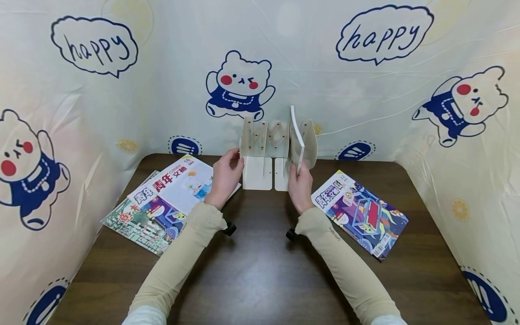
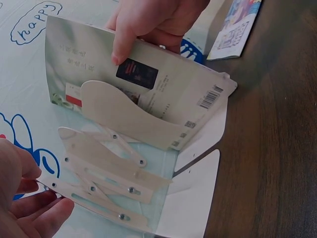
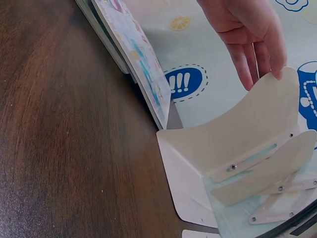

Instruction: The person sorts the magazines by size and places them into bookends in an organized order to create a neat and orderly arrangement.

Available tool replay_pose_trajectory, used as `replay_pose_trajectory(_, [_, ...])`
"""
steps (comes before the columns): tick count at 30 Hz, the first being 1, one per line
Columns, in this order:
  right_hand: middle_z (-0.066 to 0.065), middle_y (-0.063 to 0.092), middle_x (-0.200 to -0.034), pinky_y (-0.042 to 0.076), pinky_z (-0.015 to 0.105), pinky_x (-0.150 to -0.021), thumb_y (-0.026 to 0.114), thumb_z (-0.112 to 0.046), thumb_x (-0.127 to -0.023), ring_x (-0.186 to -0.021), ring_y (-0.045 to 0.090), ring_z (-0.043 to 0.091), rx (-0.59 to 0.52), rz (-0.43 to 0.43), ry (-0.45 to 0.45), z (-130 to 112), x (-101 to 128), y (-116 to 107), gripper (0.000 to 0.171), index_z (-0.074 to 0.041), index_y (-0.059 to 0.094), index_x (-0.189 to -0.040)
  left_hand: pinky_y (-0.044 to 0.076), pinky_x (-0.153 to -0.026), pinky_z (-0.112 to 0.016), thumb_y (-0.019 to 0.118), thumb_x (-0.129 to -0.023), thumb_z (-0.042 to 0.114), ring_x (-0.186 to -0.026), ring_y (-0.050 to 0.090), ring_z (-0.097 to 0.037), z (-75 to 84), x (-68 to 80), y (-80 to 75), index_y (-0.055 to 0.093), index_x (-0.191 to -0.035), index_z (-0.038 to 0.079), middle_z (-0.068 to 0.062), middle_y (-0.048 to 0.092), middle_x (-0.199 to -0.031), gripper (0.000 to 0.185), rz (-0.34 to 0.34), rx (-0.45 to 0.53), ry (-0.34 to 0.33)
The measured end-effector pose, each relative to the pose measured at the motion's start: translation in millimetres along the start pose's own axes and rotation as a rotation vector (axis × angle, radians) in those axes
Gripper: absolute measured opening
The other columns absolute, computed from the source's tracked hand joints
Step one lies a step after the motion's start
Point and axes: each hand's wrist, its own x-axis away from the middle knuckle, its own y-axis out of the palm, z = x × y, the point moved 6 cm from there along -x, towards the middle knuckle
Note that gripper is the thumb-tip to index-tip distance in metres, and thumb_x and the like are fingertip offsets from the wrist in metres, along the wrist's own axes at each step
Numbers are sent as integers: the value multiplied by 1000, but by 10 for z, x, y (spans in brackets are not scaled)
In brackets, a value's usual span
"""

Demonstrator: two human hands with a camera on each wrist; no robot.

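Note:
A beige extendable book rack [image 1: 260, 135] stands at the back middle of the dark wooden table [image 1: 260, 271]. A thin magazine [image 1: 295, 135] stands upright in its right end. My right hand [image 1: 299, 183] grips this magazine by its edge; in the left wrist view the right hand [image 2: 148, 25] has its fingers over the magazine's [image 2: 99, 64] back cover with a barcode. My left hand [image 1: 225, 178] holds the rack's left end plate. Close up, the left hand [image 2: 25, 208] has thumb and fingers on either side of that plate's edge, and its fingertips [image 3: 275, 69] lie on the plate's top.
A stack of magazines [image 1: 162, 203] lies flat at the left of the table, and one more magazine [image 1: 361, 212] lies at the right. A printed cloth with bears [image 1: 239, 85] walls in the table on three sides, close behind the rack.

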Motion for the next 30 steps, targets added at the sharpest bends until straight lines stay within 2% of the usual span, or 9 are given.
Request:
replay_pose_trajectory(9, [20, 63, -136, 47, 53, -108, 51, -12, -109, -126, 60, 34, -6, -53, 4, 15, 12, 30, 32, 0, 59, -138, 55, -103, -45, 60, -106, 20, -115, 67, -30, -22, 22, 6, 62, -140, 6, -16, 69, -131, 36, -2, 3, -8])
replay_pose_trajectory(15, [20, 64, -136, 52, 53, -103, 54, -13, -107, -127, 60, 34, -4, -87, 6, 49, 39, 33, 37, -5, 57, -144, 55, -103, -45, 60, -107, 22, -117, 67, -30, -27, 34, 7, 62, -141, 7, -15, 68, -133, 37, -8, 1, -18])
replay_pose_trajectory(23, [19, 56, -150, 54, 52, -101, 56, -13, -107, -138, 53, 34, -32, -120, 25, 62, 57, 22, 49, -8, 47, -155, 55, -103, -44, 60, -107, 22, -117, 67, -30, -26, 12, -3, 61, -142, 6, -15, 68, -133, 39, -10, 9, -8])
replay_pose_trajectory(30, [18, 55, -150, 56, 51, -99, 57, -14, -107, -139, 53, 33, -26, -146, 36, 71, 90, -4, 51, -10, 46, -157, 54, -104, -44, 59, -107, 23, -118, 66, -29, -27, 5, -7, 61, -143, 7, -15, 67, -135, 39, -19, 21, -14])
